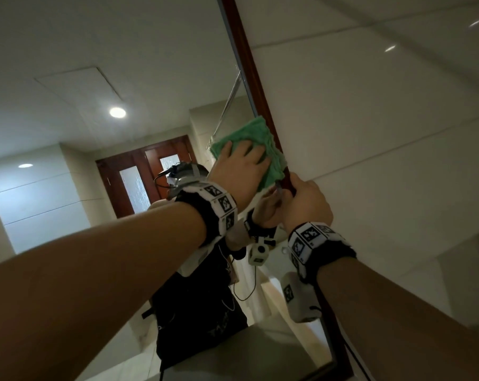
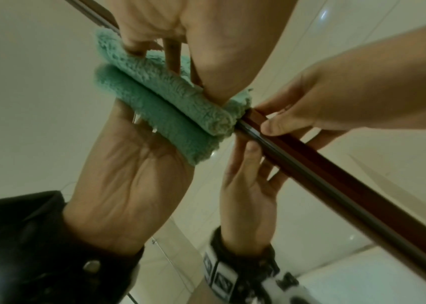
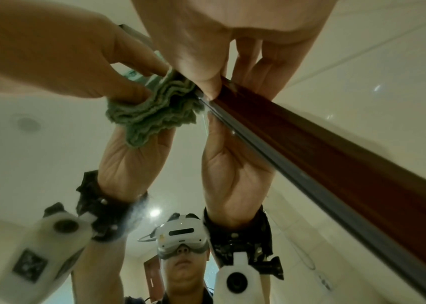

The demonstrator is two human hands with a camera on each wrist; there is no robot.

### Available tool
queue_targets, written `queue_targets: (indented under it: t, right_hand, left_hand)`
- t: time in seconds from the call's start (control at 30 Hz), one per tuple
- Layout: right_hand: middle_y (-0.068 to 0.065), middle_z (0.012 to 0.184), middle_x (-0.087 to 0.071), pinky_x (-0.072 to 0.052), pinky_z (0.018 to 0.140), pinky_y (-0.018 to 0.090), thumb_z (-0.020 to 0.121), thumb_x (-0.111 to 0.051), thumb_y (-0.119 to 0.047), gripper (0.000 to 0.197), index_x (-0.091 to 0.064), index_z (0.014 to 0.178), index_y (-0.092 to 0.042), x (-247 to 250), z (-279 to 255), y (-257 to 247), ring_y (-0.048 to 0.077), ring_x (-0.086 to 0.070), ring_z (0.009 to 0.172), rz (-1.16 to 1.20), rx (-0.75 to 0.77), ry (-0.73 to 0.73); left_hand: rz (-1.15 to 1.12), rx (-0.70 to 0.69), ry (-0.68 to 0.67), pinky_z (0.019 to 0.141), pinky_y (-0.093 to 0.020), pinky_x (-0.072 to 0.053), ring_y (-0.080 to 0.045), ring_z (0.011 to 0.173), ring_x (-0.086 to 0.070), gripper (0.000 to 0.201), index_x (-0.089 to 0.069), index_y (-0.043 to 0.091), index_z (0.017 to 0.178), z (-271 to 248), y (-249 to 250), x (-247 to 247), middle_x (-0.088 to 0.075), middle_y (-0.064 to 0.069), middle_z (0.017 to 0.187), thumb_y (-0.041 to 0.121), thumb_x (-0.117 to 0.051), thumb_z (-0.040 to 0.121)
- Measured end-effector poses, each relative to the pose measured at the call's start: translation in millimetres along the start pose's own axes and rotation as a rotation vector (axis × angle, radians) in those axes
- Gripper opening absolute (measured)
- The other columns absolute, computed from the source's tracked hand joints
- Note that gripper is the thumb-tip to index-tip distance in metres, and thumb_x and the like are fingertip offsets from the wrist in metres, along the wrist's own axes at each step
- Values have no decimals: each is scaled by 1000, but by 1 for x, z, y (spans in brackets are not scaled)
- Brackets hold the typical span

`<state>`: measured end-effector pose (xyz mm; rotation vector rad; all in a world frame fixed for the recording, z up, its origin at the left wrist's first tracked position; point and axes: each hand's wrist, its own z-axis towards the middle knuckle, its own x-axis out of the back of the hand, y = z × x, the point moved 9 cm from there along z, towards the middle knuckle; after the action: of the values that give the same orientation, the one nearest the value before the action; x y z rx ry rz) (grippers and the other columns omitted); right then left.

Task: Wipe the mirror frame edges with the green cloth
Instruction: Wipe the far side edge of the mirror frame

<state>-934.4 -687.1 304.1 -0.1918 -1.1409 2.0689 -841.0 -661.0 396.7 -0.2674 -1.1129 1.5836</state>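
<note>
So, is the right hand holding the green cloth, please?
No, the left hand holds the green cloth; the right hand pinches the bare mirror frame below it.

dim, warm | ceiling downlight (image 1: pixel 117 112) mirrored | glare on wall tiles (image 1: pixel 390 48) | wrist views blurred, fisheye

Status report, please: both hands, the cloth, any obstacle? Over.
Left hand presses cloth on frame edge. Right hand pinches frame just below cloth, blocking a downward stroke. Frame above bare.
</note>
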Motion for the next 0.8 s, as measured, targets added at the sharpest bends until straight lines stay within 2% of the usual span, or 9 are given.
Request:
queue_targets:
  t: [0.1,0.17,0.23,0.33,0.4,0.53,0.67,0.8]
  right_hand:
    - [7,104,-55,-46,70,32,96,-43,-28,29,-54,123,-33,2,0,-3,26,-58,91,-32,30,11]
    - [7,102,-55,-44,68,31,96,-43,-28,29,-54,122,-32,2,0,-3,26,-58,90,-50,39,-2]
    - [8,105,-55,-44,70,31,97,-43,-30,31,-53,126,-31,3,1,-3,26,-58,93,-50,41,-16]
    - [6,114,-55,-45,78,32,98,-44,-35,38,-46,135,-35,4,1,-2,25,-57,103,-43,24,-35]
    - [4,120,-54,-46,85,33,99,-43,-38,42,-41,141,-38,4,2,-1,23,-56,109,-51,10,-43]
    - [3,126,-53,-44,90,33,99,-41,-38,44,-37,143,-38,3,2,1,22,-54,114,-41,1,-57]
    - [3,129,-51,-43,93,33,100,-39,-39,45,-34,145,-37,1,3,2,22,-52,116,-42,9,-72]
    - [3,123,-54,-45,88,32,99,-42,-39,44,-37,143,-39,3,3,1,22,-55,111,-63,11,-53]
  left_hand:
    - [28,-113,-16,110,-50,-22,-26,133,-29,52,-40,25,140,-11,12,-8,-35,0,146,31,-51,90]
    - [28,-137,-32,111,-48,-24,-24,134,-28,55,-37,27,141,-13,11,-10,-33,2,147,34,-53,89]
    - [30,-105,-19,110,-47,-26,-24,134,-31,57,-38,27,141,-7,3,-7,-35,1,147,36,-56,88]
    - [31,18,20,109,-49,-26,-27,133,-33,63,-39,23,141,10,-25,6,-36,-3,147,36,-62,84]
    - [6,120,47,108,-50,-27,-29,133,-32,63,-38,22,141,21,-47,16,-35,-5,147,35,-61,84]
    - [-16,247,74,108,-53,-28,-31,132,-32,63,-38,19,141,44,-80,36,-35,-7,147,33,-61,84]
    - [-46,276,89,109,-54,-25,-31,134,-29,61,-38,17,142,53,-83,38,-33,-7,149,25,-60,85]
    - [-40,242,87,108,-52,-25,-32,134,-29,55,-39,16,141,41,-55,27,-34,-7,148,22,-54,89]
